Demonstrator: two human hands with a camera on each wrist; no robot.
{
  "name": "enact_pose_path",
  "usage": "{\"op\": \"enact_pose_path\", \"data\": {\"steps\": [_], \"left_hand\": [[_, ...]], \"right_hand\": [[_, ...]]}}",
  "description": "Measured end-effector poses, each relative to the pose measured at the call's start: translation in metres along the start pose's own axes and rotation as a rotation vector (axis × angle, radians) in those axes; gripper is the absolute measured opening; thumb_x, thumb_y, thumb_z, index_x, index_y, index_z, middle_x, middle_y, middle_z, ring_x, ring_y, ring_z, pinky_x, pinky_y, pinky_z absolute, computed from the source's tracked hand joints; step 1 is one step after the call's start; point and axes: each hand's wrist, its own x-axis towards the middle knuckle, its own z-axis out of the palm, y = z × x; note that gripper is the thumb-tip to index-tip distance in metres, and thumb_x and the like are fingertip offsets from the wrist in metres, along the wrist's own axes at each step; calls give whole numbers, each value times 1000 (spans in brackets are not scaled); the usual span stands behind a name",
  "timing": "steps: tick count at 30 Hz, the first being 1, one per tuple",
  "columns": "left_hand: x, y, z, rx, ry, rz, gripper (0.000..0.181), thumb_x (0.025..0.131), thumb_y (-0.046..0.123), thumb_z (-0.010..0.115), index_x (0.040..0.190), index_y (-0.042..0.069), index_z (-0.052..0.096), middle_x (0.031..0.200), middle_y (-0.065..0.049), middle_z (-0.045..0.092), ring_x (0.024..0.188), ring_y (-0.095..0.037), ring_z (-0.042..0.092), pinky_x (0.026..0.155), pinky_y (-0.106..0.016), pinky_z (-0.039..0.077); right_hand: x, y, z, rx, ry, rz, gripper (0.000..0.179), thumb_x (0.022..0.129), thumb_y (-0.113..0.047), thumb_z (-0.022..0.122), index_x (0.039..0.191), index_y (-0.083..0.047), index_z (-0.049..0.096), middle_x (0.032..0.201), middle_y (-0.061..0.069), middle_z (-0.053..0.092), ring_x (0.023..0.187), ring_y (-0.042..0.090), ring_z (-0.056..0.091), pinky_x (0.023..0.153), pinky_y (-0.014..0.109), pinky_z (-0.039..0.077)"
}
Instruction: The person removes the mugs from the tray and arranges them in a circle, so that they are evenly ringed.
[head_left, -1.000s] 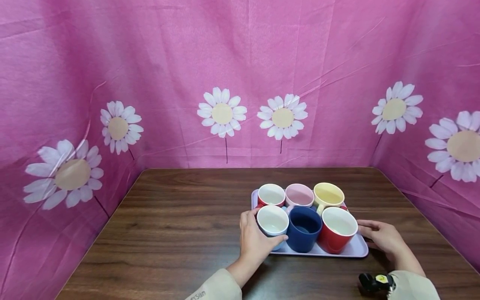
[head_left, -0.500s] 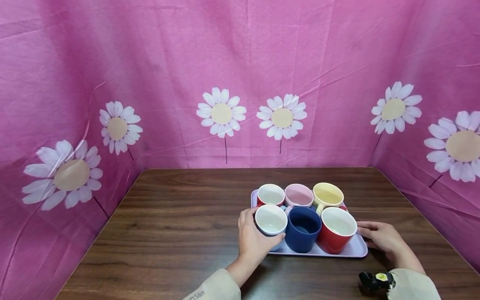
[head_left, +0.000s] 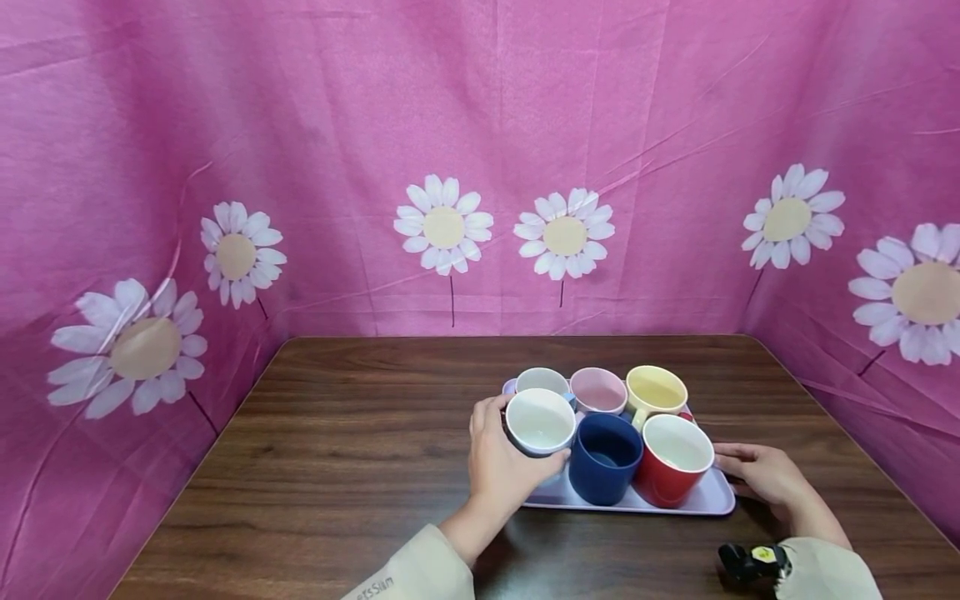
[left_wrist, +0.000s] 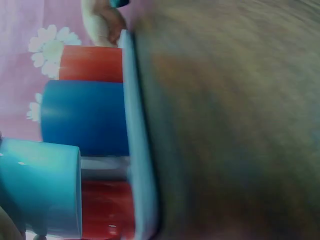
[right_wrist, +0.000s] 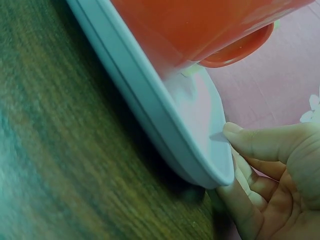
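Note:
My left hand [head_left: 498, 462] grips a light blue mug with a white inside [head_left: 538, 423], thumb on the near side and fingers around the left. In the left wrist view the base of this light blue mug [left_wrist: 42, 185] is raised off the tray, with a red mug [left_wrist: 107, 210] showing behind. On the lilac tray [head_left: 716, 498] stand a dark blue mug [head_left: 606, 471] and a red mug with a white inside [head_left: 671, 479] in the front row. At the tray's right end my right hand [head_left: 772, 479] pinches the rim, thumb [right_wrist: 240, 137] on top and fingers outside.
Behind the front row stand a white-lined mug [head_left: 542, 380], a pink mug [head_left: 598, 387] and a yellow mug [head_left: 657, 387]. The tray sits on the right part of a brown wooden table [head_left: 337, 467]. A pink flowered curtain [head_left: 337, 167] surrounds the table.
My left hand has lifted the light blue mug up off the tray and slightly left; it now overlaps the mug behind it. My right hand stays at the tray's end.

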Motion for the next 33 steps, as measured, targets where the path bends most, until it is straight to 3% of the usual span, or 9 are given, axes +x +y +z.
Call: {"op": "enact_pose_path", "data": {"steps": [10,15,23,33], "left_hand": [[23,21,-28,-55,-8,19,81,48,35,94,114,11,54,109,0,52,102,-17,52,79,-37,48],[37,23,-45,-77,13,29,81,49,34,93,116,10,55,111,0,53,103,-16,51,82,-37,47],[47,8,-64,-89,54,28,78,52,30,92,117,9,54,112,-2,53,104,-17,50,81,-39,47],[43,-23,-70,-50,86,-6,79,49,27,93,114,4,56,110,-7,54,101,-22,51,82,-41,45]], "right_hand": [[-1,1,0,6,-5,-13,50,91,-20,65,122,17,50,110,23,62,84,6,58,72,34,55],[0,1,0,4,-5,-8,51,91,-21,65,122,17,51,110,23,62,86,8,58,72,34,55],[0,-1,0,-9,-1,-2,51,91,-21,66,122,17,51,111,26,61,90,14,59,73,36,55],[-1,1,1,8,-1,-7,50,92,-19,64,122,18,50,109,23,62,86,9,59,73,35,55]]}}
